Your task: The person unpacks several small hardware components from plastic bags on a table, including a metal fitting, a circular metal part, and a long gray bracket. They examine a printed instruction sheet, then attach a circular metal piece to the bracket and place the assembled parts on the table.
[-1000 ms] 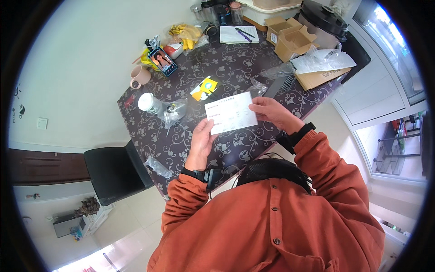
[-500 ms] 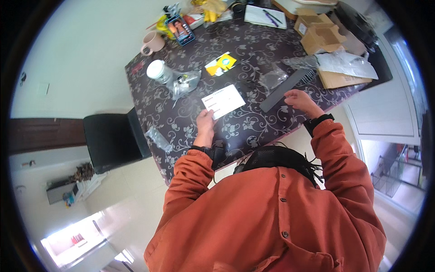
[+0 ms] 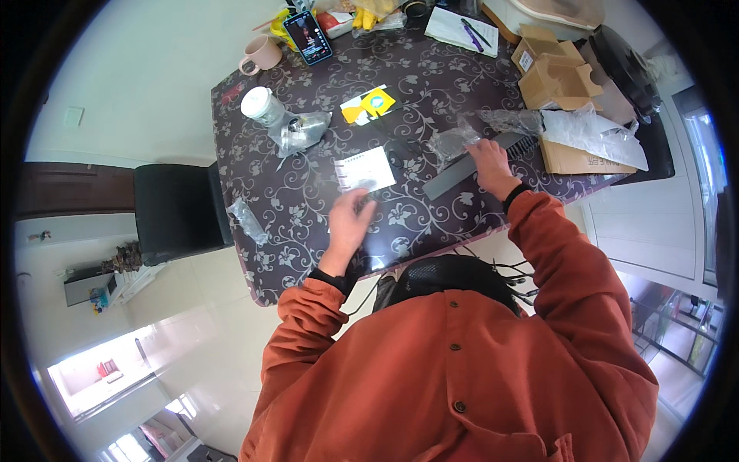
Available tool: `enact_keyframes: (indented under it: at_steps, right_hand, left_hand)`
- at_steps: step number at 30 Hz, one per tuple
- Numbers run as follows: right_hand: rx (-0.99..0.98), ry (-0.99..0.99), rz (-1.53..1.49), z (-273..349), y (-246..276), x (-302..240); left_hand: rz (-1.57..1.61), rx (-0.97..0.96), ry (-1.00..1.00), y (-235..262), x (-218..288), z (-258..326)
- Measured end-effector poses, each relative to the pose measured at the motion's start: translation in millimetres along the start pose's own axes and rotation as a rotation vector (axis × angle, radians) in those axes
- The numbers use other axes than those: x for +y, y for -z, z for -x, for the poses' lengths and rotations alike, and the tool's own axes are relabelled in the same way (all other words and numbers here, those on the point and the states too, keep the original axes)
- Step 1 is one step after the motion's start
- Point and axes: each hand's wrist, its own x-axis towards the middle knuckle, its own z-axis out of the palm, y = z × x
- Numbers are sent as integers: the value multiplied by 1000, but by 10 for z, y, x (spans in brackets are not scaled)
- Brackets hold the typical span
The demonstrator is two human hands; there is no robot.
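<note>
A white printed card [image 3: 366, 168] lies on the dark, flower-patterned table. My left hand [image 3: 352, 217] hovers just at its near edge, fingers apart and slightly smeared by motion, holding nothing. To the right, my right hand [image 3: 491, 166] grips the middle of a long, dark grey hair brush [image 3: 450, 179], which has rows of bristles at its far right end. The palm covers part of the brush. Crumpled clear plastic [image 3: 453, 143] touches the brush on its far side. A black cord [image 3: 395, 156] lies beside the card.
Beyond the card is a yellow-and-white leaflet [image 3: 371, 105]. A lidded white jar [image 3: 262, 104], a plastic bag [image 3: 300, 132], a pink mug [image 3: 262, 54] and a lit phone [image 3: 308, 38] stand left. Opened cardboard boxes [image 3: 556, 81] and a notepad with pens [image 3: 460, 32] are far right.
My left hand has let go of the card, which now rests on the table. My right hand has moved forward onto the brush and taken hold of it. The view has shifted slightly.
</note>
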Motion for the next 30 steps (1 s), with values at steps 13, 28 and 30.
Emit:
enact_keyframes:
  at_steps: [13, 28, 30]
  right_hand:
    - [163, 361, -419, 141, -109, 79]
    - [-24, -22, -458, -543, -52, 1494]
    - [94, -206, -546, -609, 4, 1481]
  left_hand:
    - [-398, -305, -292, -1170, 676, -212]
    - [-483, -178, -113, -714, 372, 352]
    - [-373, -145, -4, -617, 356, 321]
